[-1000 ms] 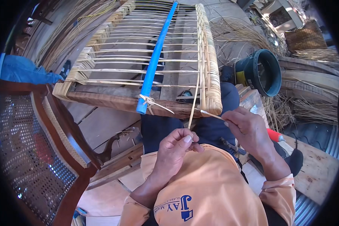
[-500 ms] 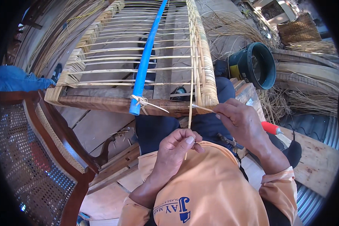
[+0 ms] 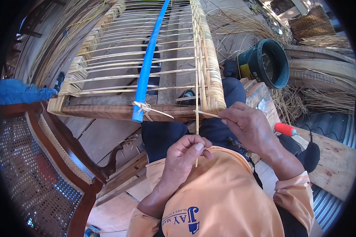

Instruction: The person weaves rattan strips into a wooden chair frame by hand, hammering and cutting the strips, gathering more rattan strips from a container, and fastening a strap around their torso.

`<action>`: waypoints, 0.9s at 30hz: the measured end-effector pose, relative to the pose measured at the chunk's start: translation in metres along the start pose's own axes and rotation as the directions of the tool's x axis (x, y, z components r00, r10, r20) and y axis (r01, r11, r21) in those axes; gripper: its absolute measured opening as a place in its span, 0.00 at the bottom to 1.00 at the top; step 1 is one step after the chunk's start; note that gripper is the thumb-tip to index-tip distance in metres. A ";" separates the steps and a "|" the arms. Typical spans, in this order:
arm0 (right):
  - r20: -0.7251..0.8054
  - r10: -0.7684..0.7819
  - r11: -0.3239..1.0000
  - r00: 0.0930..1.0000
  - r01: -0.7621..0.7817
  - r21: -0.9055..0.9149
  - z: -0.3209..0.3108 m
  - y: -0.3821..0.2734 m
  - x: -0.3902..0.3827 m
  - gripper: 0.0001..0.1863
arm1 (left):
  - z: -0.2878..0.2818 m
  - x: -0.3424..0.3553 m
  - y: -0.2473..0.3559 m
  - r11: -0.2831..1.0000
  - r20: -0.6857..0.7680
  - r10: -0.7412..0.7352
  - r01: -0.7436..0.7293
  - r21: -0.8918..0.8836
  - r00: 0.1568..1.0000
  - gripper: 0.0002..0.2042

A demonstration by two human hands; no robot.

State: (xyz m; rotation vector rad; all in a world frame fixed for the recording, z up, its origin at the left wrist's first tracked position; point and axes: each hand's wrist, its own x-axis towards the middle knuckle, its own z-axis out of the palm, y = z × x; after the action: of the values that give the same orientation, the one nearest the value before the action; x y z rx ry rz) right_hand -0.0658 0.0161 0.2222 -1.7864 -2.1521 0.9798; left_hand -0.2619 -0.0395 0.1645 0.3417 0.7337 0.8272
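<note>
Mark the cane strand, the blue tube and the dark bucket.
cane strand (image 3: 196, 98): head view, upright stretch above the left hand (image 3: 186, 156).
blue tube (image 3: 148, 63): head view, middle of its length across the frame.
dark bucket (image 3: 283, 77): head view, near rim.

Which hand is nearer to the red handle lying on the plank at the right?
The right hand. It is just up and to the left of the red handle, apart from it. The left hand is farther left, over the lap.
</note>
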 end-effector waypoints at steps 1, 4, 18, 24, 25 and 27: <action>-0.028 -0.027 1.000 0.999 0.027 0.004 0.000 0.000 0.001 0.08 | 0.000 0.000 0.000 1.000 0.006 -0.003 0.003 -0.013 1.000 0.07; -0.060 0.002 1.000 0.998 -0.002 0.006 0.001 0.000 0.001 0.09 | 0.000 0.000 -0.001 1.000 0.006 0.000 0.000 0.011 1.000 0.07; -0.189 0.039 0.997 0.981 -0.026 0.067 -0.019 0.019 -0.033 0.07 | 0.006 -0.004 0.001 0.988 -0.159 0.007 0.018 0.155 0.987 0.06; -0.603 0.503 0.848 0.618 -0.488 0.207 -0.022 0.171 -0.082 0.09 | -0.001 -0.003 0.006 0.887 -0.272 0.336 -0.205 0.415 0.902 0.05; -0.588 0.549 0.811 0.593 -0.547 0.206 -0.009 0.202 -0.091 0.09 | -0.006 0.000 0.009 0.854 -0.262 0.408 -0.264 0.448 0.874 0.05; -0.565 0.539 0.781 0.624 -0.621 0.058 0.026 0.252 -0.114 0.10 | -0.013 0.009 0.013 0.769 -0.174 0.546 -0.408 0.493 0.819 0.04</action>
State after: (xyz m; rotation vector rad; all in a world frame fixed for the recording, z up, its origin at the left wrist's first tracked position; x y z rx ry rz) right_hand 0.1545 -0.0832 0.0861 -2.5270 -1.3115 0.2869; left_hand -0.2737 -0.0243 0.1583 0.8498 1.1589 1.2262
